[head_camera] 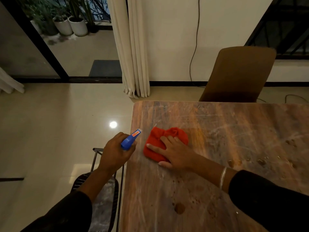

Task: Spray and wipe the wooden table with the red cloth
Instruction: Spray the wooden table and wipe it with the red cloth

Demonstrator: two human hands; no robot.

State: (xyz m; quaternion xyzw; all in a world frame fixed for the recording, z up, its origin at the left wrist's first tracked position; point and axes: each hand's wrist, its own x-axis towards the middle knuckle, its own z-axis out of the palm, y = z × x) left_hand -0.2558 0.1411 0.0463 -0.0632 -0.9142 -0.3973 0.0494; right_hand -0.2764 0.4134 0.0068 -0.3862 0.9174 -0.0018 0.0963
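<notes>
Wooden table (pixel 225 148): R hand (pixel 175 153) flat on red cloth (pixel 160 144), chair (pixel 237 74) behind

Both arms wear long black sleeves (pixel 267 198), and a thin silver bangle (pixel 223 177) circles the right wrist.

Chair (pixel 237 74), curtain (pixel 133 47), potted plants (pixel 73 22), perhaps.
</notes>
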